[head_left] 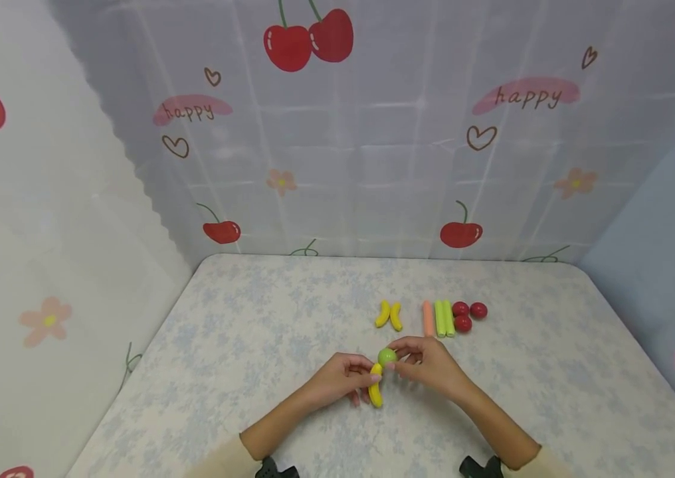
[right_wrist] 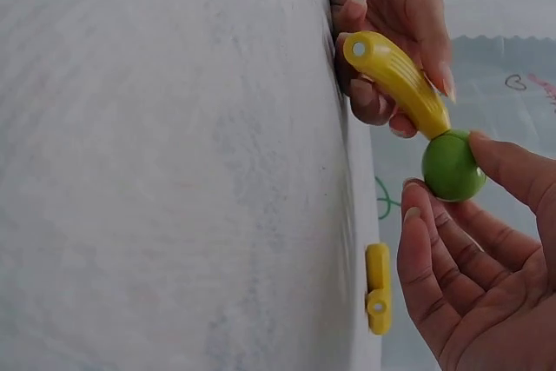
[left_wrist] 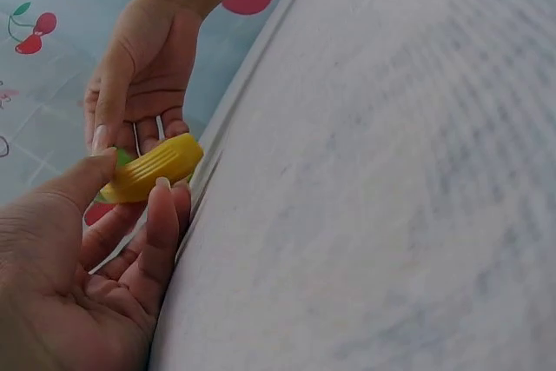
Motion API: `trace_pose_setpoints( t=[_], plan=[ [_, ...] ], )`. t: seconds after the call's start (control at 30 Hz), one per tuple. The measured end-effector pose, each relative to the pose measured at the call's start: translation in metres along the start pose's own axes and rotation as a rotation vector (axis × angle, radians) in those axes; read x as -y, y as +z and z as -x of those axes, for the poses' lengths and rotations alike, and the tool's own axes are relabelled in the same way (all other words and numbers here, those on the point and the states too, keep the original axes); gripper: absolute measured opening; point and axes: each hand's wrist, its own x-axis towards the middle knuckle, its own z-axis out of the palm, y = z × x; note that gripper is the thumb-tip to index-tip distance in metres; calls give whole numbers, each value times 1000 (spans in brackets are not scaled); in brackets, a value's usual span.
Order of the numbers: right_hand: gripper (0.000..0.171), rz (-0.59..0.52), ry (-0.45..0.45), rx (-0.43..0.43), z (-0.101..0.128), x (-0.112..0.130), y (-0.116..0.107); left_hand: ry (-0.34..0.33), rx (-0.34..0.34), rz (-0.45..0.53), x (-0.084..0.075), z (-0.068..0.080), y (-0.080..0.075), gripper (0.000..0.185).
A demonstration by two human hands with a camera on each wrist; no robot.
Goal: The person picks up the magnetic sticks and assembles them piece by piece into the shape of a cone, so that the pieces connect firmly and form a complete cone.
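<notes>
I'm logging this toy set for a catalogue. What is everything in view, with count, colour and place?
Yellow plastic toy banana: one, held in left hand, touching the ball.
Green plastic ball: one, pinched by right hand.
Yellow banana pair: two, on table behind the hands.
Orange stick: one, right of the pair.
Light green sticks: two, beside the orange one.
Red balls: three, rightmost.
Floral-patterned table: one, pale.
Cherry-print curtain: behind.
Left hand, right hand: two.

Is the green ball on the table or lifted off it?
Lifted: the right hand pinches the green ball above the table.
</notes>
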Motion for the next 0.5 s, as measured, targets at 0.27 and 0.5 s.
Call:
trace_pose_setpoints(
  t=[0.27,0.5],
  plan=[
    [32,7,32,44,-2,-4,3,-7,-18,-5,0,0,2,27],
    [36,44,17,37,-4,-6,-3,-1,-26,-5,0,0,1,28]
  ],
)
